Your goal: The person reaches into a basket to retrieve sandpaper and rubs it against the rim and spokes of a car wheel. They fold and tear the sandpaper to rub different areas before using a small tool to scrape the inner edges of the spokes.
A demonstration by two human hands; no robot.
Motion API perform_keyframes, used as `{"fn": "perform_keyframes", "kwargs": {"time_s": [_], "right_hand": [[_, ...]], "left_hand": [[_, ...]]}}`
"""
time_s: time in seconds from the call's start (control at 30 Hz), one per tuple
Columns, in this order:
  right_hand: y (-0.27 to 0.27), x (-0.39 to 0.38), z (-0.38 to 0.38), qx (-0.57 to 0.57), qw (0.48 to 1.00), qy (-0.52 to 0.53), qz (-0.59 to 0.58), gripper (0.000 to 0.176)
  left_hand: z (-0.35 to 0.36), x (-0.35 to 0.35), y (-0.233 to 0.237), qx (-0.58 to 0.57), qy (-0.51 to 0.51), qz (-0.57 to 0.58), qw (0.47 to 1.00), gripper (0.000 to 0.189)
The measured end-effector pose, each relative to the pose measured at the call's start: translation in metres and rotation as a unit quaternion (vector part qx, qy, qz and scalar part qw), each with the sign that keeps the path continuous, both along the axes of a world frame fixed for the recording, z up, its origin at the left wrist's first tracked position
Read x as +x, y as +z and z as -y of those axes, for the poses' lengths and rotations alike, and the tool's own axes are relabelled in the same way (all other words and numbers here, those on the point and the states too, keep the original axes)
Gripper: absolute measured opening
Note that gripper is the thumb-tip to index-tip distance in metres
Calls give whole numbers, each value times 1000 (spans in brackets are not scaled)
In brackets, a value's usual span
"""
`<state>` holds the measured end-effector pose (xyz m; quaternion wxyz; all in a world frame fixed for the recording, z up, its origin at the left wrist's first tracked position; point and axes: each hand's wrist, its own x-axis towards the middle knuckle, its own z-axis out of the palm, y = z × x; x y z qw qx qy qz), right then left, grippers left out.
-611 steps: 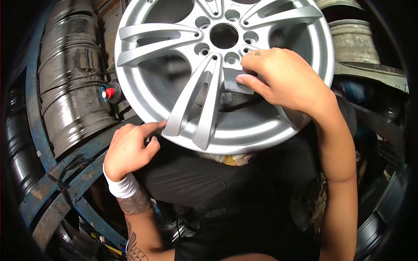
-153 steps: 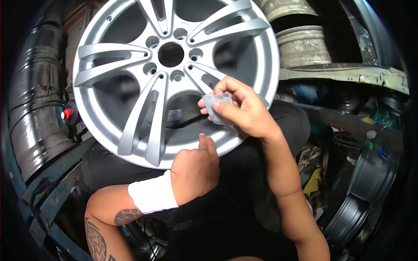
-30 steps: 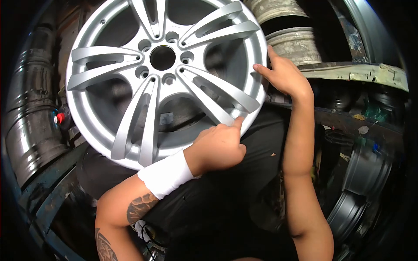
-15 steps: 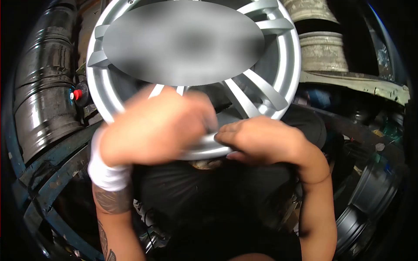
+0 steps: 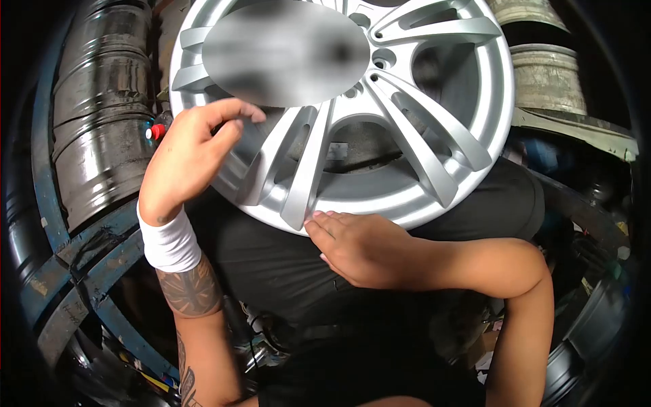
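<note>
A silver alloy wheel (image 5: 468,129) with paired spokes lies face up over the person's black-clad lap; a blurred oval hides its upper left. My left hand (image 5: 190,152), with a white band at the wrist, is raised by the wheel's left edge. Its index finger and thumb are apart, and nothing shows between them. At the wheel's near edge, my right hand (image 5: 363,249) holds the rim, fingertips on top by a spoke end and the thumb lower down.
Dark glossy wheel barrels (image 5: 102,136) are stacked at the left beside a blue metal frame (image 5: 115,234). A red cap (image 5: 158,131) shows near them. Worn pale rims (image 5: 548,78) stand at the upper right above a pale ledge (image 5: 576,132). A dark rim (image 5: 597,312) is at the lower right.
My left hand has moved left and up, away from the near rim. My right hand has shifted slightly left and lower. The wheel appears farther right, with its spokes turned.
</note>
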<state>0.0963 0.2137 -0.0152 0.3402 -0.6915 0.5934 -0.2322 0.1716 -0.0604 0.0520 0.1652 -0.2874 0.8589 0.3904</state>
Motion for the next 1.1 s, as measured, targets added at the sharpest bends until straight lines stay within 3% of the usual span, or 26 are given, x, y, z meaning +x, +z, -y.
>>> {"fn": "perform_keyframes", "kwargs": {"time_s": [0.1, 0.13, 0.2, 0.23, 0.3, 0.33, 0.43, 0.47, 0.53, 0.57, 0.63, 0.73, 0.8, 0.83, 0.97, 1.07, 1.1], "right_hand": [[11, -29, -9, 56, 989, 118, -76, 42], [14, -40, -5, 109, 980, 139, -97, 43], [43, -69, 23, 248, 948, 152, -126, 45], [55, -76, 35, 335, 922, 141, -130, 46], [41, -70, 28, 84, 995, -50, -37, 54], [36, -69, 24, -45, 988, -145, 11, 59], [37, -63, 40, -161, 968, -187, -35, 76], [33, -62, 41, -126, 975, -172, -66, 87], [21, -57, 43, -131, 971, -179, -90, 87], [20, -57, 42, -124, 972, -175, -95, 87], [21, -57, 41, -111, 975, -161, -103, 87], [26, -56, 39, -158, 964, -175, -124, 72], [20, -60, 37, -223, 961, -148, -76, 55], [19, -62, 35, -251, 957, -135, -53, 46], [26, -65, 20, -208, 969, -119, 62, 21], [18, -65, 8, -125, 973, -164, 105, 18], [11, -58, 6, -136, 970, -172, 102, 18]], "left_hand": [[7, 15, -8, 97, 42, 33, 994, 34], [1, 18, -12, 178, 72, -42, 981, 37], [-19, 18, -24, 325, 130, -192, 917, 43], [-27, 15, -35, 410, 183, -192, 872, 56], [-42, 12, -54, 550, 243, -194, 775, 59], [-51, 9, -60, 596, 276, -189, 730, 62], [-69, 3, -66, 648, 354, -158, 655, 64], [-72, 1, -66, 654, 342, -168, 653, 64], [-83, -8, -52, 636, 400, -160, 641, 66], [-82, -6, -57, 662, 382, -172, 621, 68], [-85, -5, -64, 672, 368, -182, 616, 68], [-88, -7, -62, 653, 387, -181, 625, 64], [-89, -11, -66, 626, 415, -176, 636, 59], [-87, -14, -67, 585, 411, -155, 682, 53], [-76, -27, -68, 553, 372, -239, 706, 43], [-61, -38, -61, 546, 349, -306, 698, 32], [-59, -41, -54, 506, 334, -314, 730, 36]]}}
